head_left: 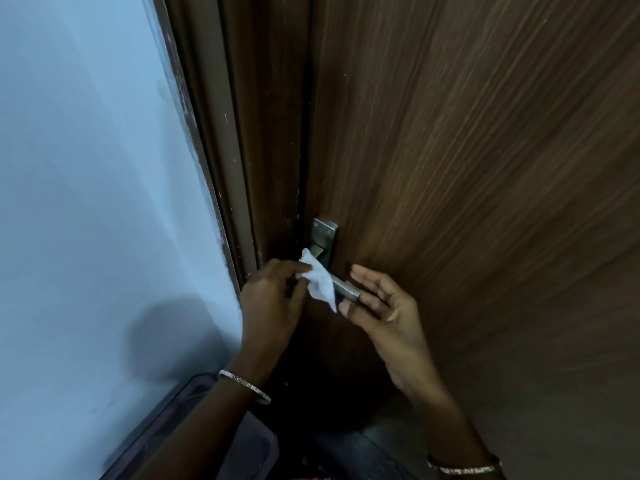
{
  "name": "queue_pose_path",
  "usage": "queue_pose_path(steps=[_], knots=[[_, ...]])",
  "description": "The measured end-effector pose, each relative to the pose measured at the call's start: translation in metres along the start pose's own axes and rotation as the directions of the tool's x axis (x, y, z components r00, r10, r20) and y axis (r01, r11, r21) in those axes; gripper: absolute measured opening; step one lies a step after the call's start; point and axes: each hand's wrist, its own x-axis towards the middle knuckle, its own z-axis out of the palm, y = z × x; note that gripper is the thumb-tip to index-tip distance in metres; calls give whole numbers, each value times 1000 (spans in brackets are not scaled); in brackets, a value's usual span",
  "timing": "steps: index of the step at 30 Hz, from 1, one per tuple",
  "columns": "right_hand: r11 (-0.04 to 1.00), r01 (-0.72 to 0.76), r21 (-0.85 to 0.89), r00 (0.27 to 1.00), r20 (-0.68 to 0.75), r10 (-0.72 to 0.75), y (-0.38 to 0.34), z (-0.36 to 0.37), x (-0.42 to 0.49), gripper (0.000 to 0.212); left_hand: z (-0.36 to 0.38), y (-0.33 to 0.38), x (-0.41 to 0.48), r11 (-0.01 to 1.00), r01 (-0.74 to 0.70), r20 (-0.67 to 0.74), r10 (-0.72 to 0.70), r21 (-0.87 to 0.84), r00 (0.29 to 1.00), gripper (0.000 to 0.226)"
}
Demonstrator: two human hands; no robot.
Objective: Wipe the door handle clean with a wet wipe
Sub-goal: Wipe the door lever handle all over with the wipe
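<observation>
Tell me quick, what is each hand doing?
Left hand: pinches the wet wipe on the door handle.
Right hand: open, holding nothing, beside the handle's end.

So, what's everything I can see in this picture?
door: one, brown wood grain, fills the right side
door frame: one, dark brown, between wall and door
wall: one, pale blue-white, left
door handle: one, silver metal lever on a plate, door's left edge
wet wipe: one, white, draped over the lever
dark object: one, blackish, low by the wall, unidentifiable
left bangle: one, silver, left wrist
right bangle: one, silver, right wrist
left hand: one, pinches the wipe at the lever
right hand: one, open, beside the lever's free end
</observation>
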Motion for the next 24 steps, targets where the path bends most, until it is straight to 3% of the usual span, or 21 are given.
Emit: queue_pose_path(steps=[5,10,15,18,21,22,24], knots=[[1000,7,6,987,-159,-6,13,3,0,29,9,-7,8,997,47,-134,-39,57,990,19],[997,36,-67,989,-143,-45,14,0,3,25,24,3,25,1000,16,-79,-14,26,997,27],[991,67,-114,990,-115,-80,16,-2,6,27,30,0,33,990,135,-69,-138,-42,988,25],[988,85,-128,988,-118,-100,18,-1,6,27,29,1,34,944,273,-45,-285,-184,957,22],[989,78,-128,988,-119,-94,21,-2,7,26,33,4,26,775,529,56,-546,-345,836,27],[990,74,-122,989,-119,-89,22,-3,7,26,35,4,23,630,637,143,-653,-444,744,34],[993,60,-101,991,-113,-71,23,-5,8,27,37,8,20,226,738,362,-757,-635,544,40]])
